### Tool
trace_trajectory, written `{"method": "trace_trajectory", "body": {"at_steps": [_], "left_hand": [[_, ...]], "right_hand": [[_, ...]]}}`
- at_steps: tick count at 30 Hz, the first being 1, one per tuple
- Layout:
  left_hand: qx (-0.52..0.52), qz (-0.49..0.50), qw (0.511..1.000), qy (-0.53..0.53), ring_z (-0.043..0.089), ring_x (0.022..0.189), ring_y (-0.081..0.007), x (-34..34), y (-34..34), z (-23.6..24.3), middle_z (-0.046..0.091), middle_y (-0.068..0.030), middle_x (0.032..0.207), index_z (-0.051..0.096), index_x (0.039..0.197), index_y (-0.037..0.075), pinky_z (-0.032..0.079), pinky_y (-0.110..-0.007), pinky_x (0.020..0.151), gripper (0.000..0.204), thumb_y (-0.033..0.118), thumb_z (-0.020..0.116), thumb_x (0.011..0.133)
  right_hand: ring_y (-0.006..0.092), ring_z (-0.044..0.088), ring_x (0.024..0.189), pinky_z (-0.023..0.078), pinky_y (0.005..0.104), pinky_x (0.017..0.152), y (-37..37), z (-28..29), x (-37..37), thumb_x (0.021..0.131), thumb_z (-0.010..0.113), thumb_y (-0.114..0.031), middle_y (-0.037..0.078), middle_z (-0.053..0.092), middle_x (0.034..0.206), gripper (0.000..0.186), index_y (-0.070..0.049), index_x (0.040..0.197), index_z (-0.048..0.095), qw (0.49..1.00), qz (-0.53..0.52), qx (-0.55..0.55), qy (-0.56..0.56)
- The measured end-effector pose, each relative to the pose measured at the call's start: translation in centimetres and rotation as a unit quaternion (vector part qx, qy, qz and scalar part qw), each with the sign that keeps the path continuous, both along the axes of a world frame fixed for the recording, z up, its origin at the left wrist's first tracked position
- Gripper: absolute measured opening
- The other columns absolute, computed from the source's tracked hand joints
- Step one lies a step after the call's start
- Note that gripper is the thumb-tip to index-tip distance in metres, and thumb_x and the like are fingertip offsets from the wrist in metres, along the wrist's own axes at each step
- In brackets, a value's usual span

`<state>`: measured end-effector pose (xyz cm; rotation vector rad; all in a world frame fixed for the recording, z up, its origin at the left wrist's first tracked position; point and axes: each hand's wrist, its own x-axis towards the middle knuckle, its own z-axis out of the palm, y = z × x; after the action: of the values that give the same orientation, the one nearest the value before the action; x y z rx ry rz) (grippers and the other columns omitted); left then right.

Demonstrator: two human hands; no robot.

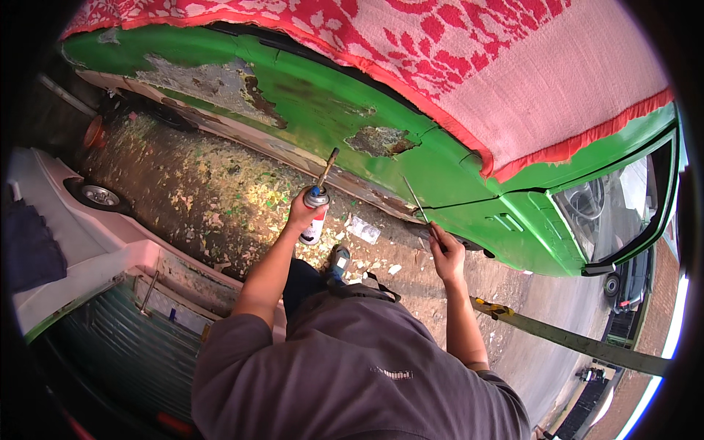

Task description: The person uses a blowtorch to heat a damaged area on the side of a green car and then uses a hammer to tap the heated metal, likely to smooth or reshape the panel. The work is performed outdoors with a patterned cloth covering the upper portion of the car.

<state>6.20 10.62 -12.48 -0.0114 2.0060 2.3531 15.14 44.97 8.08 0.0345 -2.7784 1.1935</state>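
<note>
My left hand (301, 214) grips a spray-type gas canister (314, 228) with a blue valve and a metal torch nozzle (328, 165) pointing up. My right hand (446, 248) is closed round a thin metal tool (415, 196), its long shaft angled up toward the side of a green van (469, 218). The van's paint has peeled to grey and rusty patches, one (381, 139) just above the nozzle and a larger one (209, 81) farther left. A red-and-pink patterned blanket (550, 95) is draped over the upper body.
A pink vehicle (139, 242) stands at left. Paint flakes litter the ground (198, 176) around my shoe (338, 262). A long post (557, 337) with yellow-black tape reaches in at right. A parked car (631, 286) sits beyond the van's open window.
</note>
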Motion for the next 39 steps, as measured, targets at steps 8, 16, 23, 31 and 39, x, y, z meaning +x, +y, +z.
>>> {"method": "trace_trajectory", "body": {"at_steps": [8,16,23,31,39], "left_hand": [[-0.002,-0.028,1.000,-0.009,0.059,0.092,-0.0121,0.1,0.3,0.5,0.063,-0.0036,0.101,0.054,0.111,0.003,0.048,-0.029,0.085,0.049,0.017,0.079,0.071],[-0.022,-0.036,0.999,-0.010,0.061,0.091,-0.0123,0.2,0.3,0.9,0.065,-0.0045,0.100,0.055,0.112,0.002,0.049,-0.029,0.084,0.051,0.014,0.080,0.069],[-0.013,-0.048,0.998,-0.028,0.060,0.090,-0.0117,0.8,1.3,-0.6,0.064,-0.0042,0.100,0.054,0.112,0.002,0.049,-0.029,0.083,0.052,0.014,0.080,0.069],[-0.014,-0.059,0.997,-0.044,0.060,0.091,-0.0113,0.8,1.5,-0.7,0.063,-0.0033,0.100,0.054,0.112,0.003,0.048,-0.029,0.084,0.052,0.017,0.079,0.069],[-0.007,-0.055,0.998,-0.033,0.060,0.090,-0.0119,0.5,2.4,-0.7,0.064,-0.0042,0.100,0.055,0.112,0.002,0.049,-0.029,0.084,0.051,0.014,0.080,0.068]], "right_hand": [[0.0177,0.066,0.082,0.050,0.0268,0.075,-0.1,0.4,0.0,0.085,0.062,-0.003,0.015,0.068,0.095,0.037,-0.006,0.122,0.062,1.000,0.001,0.014,0.011],[0.0172,0.065,0.097,0.049,0.0269,0.085,0.0,0.2,-0.2,0.085,0.063,-0.003,0.017,0.068,0.106,0.035,-0.001,0.120,0.061,0.998,-0.020,-0.015,-0.060],[0.0160,0.063,0.073,0.049,0.0273,0.069,-1.0,-2.3,-1.5,0.085,0.063,-0.007,0.014,0.068,0.092,0.036,-0.007,0.121,0.062,0.999,0.009,-0.022,-0.027],[0.0261,0.068,0.086,0.052,0.0319,0.077,-2.6,-6.8,-4.0,0.085,0.062,-0.011,0.016,0.068,0.099,0.036,-0.008,0.121,0.061,0.998,0.040,-0.043,-0.028],[0.0273,0.068,0.092,0.052,0.0329,0.079,-4.5,-6.4,-5.7,0.086,0.061,-0.011,0.018,0.067,0.105,0.032,-0.005,0.118,0.063,0.997,0.032,-0.043,-0.052]]}}
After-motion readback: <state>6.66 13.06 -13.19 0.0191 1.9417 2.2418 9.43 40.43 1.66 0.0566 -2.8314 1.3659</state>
